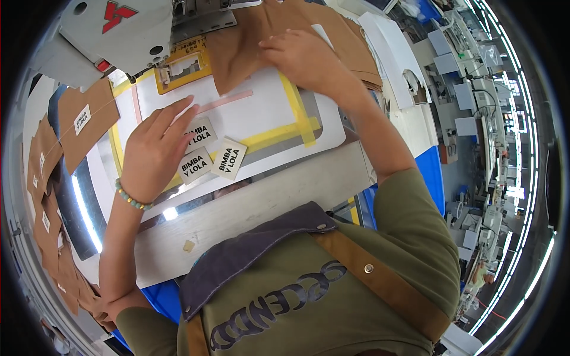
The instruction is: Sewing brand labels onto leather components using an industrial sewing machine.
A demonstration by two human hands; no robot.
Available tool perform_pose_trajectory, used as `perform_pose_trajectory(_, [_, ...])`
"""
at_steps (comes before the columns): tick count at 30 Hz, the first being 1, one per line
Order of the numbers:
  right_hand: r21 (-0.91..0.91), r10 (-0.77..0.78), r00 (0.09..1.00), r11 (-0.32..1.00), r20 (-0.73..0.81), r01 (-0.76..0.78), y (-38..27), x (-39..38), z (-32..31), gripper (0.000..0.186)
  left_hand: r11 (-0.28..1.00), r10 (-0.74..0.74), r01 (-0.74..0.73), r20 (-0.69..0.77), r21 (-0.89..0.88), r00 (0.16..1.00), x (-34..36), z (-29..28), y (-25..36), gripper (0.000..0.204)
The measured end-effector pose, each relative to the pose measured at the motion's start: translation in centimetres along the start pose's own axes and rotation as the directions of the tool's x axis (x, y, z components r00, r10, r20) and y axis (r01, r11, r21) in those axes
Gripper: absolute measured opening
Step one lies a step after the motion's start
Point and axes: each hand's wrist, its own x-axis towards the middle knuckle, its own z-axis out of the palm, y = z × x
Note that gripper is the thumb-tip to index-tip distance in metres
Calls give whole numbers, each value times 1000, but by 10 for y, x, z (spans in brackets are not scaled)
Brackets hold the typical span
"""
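My left hand (155, 145), with a beaded bracelet at its wrist, hovers beside three pale printed fabric labels (229, 158). Its fingers are stretched out, and the fingertips reach over the uppermost label (203, 132); whether they touch it I cannot tell. My right hand (303, 62) is farther back to the right, its fingers closed on a brown fabric piece (228, 56). One corner of that piece hangs over the white work sheet (270, 101). A yellow template frame (184, 68) with a window lies left of the fabric, under the sewing machine head (119, 35).
Brown pieces with labels attached (89, 113) trail down the left side, joined by thread. More brown fabric (350, 44) is stacked at the back right. Yellow tape (267, 137) borders the white sheet. A small beige scrap (189, 245) rests on the table's front strip (285, 196).
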Motion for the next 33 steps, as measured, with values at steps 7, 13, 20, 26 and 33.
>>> perform_pose_trajectory(7, [81,29,993,997,-118,-20,-21,-18,14,40,989,12,-16,23,147,1000,37,29,10,57])
perform_pose_trajectory(13, [-136,187,953,965,-239,-223,-23,-36,-7,66,948,148,-195,194,253,970,63,56,4,35])
perform_pose_trajectory(20, [419,684,723,631,95,-653,5,-60,-12,69,962,219,-222,40,160,975,67,54,0,26])
perform_pose_trajectory(26, [668,784,619,434,52,-605,23,-58,-6,45,966,224,-219,-24,140,974,65,54,-5,27])
perform_pose_trajectory(33, [646,948,309,280,-72,-710,103,-120,-26,46,970,224,-215,-70,116,972,61,56,-12,23])
